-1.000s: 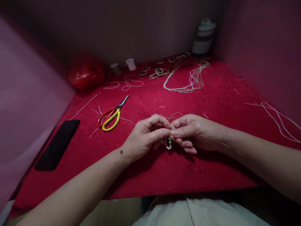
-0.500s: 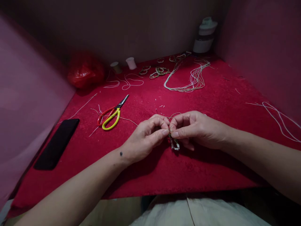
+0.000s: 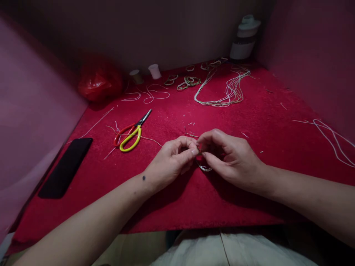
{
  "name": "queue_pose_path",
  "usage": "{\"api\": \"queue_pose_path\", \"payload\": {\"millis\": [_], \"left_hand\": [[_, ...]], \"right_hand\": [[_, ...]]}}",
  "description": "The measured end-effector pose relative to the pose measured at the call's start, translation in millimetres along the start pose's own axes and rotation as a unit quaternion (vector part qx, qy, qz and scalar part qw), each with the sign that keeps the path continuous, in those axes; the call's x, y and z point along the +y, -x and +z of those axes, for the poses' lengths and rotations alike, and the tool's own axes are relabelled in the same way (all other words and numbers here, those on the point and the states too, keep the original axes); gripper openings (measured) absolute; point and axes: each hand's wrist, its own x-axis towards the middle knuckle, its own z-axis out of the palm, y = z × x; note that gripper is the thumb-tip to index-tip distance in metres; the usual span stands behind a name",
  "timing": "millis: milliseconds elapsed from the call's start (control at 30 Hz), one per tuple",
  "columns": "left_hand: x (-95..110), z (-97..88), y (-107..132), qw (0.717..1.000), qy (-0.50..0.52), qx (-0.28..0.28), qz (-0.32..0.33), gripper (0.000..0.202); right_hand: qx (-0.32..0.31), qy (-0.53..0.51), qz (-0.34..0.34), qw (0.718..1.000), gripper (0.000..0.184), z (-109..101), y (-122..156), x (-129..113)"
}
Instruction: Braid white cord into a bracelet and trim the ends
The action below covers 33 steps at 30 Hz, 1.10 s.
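Near edge: light cloth on the lap [image 3: 222,251], then the red-covered table [image 3: 194,207].

Mid table: left hand [image 3: 172,162] and right hand [image 3: 230,159] meet fingertip to fingertip. Both grips are closed: thumb and forefinger of each pinch the top of a small beaded loop [image 3: 205,168]. The pinch points are almost touching, left just beside right.

Key relation: the loop hangs below and slightly right of the pinch, tucked under the right thumb, down by the cloth; can't tell if it touches. Only its lower arc shows and the rest is hidden by fingers. The visible arc runs roughly left-right. The right hand is nearer and covers it; the left holds only the top end.

Versus 0.5 s ago: the loop hung more upright and showed more. Now it sits flatter and further under the right hand. The right hand has rolled, knuckles up and wrist lower. The left hand has barely moved. The pinch was already closed at both earlier moments.

Further left: scissors [image 3: 130,133] with red and yellow handles, tips pointing away to the right; dark phone [image 3: 65,168] at the table's left edge. Neither has shifted.

Far: cord bundle [image 3: 230,90], finished bracelets [image 3: 188,81], two spools [image 3: 145,74], red bag [image 3: 97,81], white jar [image 3: 245,37] in the back corner. Loose cords [image 3: 330,136] at far right.
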Motion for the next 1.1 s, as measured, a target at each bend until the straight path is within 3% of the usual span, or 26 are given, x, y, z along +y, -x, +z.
{"api": "queue_pose_path", "payload": {"millis": [167, 367, 500, 600, 767, 933, 1100], "left_hand": [[-1, 0.4, 0, 1.0, -0.01, -0.004, 0.022, 0.022], [-2, -0.7, 0, 0.996, -0.043, 0.007, 0.073, 0.019], [-3, -0.8, 0, 0.994, -0.053, 0.015, 0.089, 0.021], [-4, -0.5, 0, 0.997, -0.035, 0.003, 0.073, 0.018], [-5, 0.8, -1, 0.997, -0.023, -0.008, 0.072, 0.01], [-6, 2.7, -1, 0.996, -0.032, -0.003, 0.079, 0.007], [-7, 3.8, 1, 0.994, -0.051, 0.01, 0.094, 0.007]], "right_hand": [[0.013, 0.103, -0.07, 0.992, 0.015, 0, -1, -1], [0.012, 0.11, -0.059, 0.992, 0.015, 0, -1, 1], [0.002, 0.055, 0.007, 0.998, 0.015, -2, -3, -2], [-0.031, -0.053, 0.106, 0.992, 0.014, -3, -5, -5], [-0.072, -0.283, 0.265, 0.919, 0.019, -5, -11, -8], [-0.094, -0.334, 0.298, 0.889, 0.025, -8, -13, -6], [-0.096, -0.345, 0.306, 0.882, 0.026, -7, -14, -7]]}}
